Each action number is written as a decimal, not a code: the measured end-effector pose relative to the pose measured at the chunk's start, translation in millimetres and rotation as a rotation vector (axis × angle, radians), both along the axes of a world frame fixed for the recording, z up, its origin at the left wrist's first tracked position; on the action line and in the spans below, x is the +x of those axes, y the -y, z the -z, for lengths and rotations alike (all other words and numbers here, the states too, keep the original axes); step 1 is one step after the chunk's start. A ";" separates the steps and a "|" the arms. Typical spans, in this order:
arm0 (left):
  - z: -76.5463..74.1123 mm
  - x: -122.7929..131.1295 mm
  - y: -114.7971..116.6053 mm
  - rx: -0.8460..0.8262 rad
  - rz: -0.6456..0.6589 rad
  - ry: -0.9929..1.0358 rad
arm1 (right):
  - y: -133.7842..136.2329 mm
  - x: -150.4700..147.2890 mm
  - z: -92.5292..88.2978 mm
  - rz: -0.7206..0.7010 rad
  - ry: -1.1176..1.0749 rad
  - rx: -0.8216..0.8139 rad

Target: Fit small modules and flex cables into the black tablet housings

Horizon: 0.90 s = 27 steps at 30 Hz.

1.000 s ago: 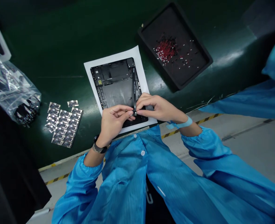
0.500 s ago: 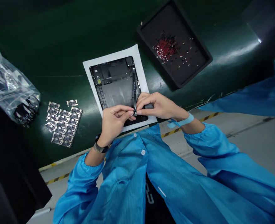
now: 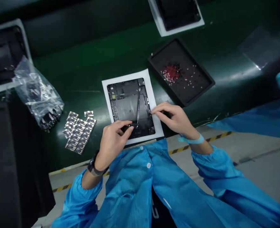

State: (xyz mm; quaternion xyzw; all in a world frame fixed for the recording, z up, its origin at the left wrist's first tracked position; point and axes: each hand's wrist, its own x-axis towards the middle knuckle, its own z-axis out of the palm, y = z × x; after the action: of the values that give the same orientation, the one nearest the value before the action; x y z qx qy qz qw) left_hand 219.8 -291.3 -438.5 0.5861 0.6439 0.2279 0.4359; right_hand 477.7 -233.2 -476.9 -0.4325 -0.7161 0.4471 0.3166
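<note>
My left hand (image 3: pixel 114 136) pinches the left end of a small dark circuit board (image 3: pixel 134 125) between thumb and forefinger. This board lies at the lower end of a long black flat cable (image 3: pixel 138 104), which runs up inside a black tablet housing (image 3: pixel 125 109). A white sheet (image 3: pixel 159 130) lies under the housing. Over the housing's right edge is my right hand (image 3: pixel 175 118), forefinger stretched out and thumb slightly apart from it, with nothing visible between them.
Left on the green bench are rows of small boards (image 3: pixel 80 134) and a clear bag of black parts (image 3: pixel 42 98). A black tray (image 3: pixel 197 91) holds red and black wires. More housings (image 3: pixel 8 53) lie farther back. A blue sleeve (image 3: pixel 249 122) shows at right.
My right hand has moved off the small board to the right, over the housing's edge. My left hand keeps hold of the board. The view has shifted, showing more of the bench's far side.
</note>
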 end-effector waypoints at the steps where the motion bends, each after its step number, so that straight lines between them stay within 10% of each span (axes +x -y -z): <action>1: -5.1 -8.5 -7.0 0.101 0.026 -0.127 | 2.7 3.9 0.0 0.066 0.020 0.034; 5: -3.7 -35.1 -76.6 0.429 0.062 -0.525 | 10.1 12.5 5.9 0.115 0.072 0.086; 10: 22.5 -39.0 -177.2 0.295 0.279 -0.605 | 13.0 13.7 10.1 0.028 0.089 0.007; 16: 29.5 -33.2 -197.5 0.224 0.316 -0.491 | -2.8 37.9 -26.2 0.226 0.147 0.080; 21: 19.9 -40.5 -227.4 0.223 0.315 -0.333 | -50.2 54.2 -85.5 0.219 0.252 0.219; 27: -20.2 -97.3 -347.2 0.236 0.162 -0.216 | -163.7 57.3 -107.1 0.168 0.300 0.218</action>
State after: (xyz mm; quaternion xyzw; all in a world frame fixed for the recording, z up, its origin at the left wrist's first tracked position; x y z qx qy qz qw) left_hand 122.6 55.9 -418.3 0.7040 0.6066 0.2018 0.3093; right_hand 535.0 -69.5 -369.8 -0.5159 -0.7607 0.2694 0.2874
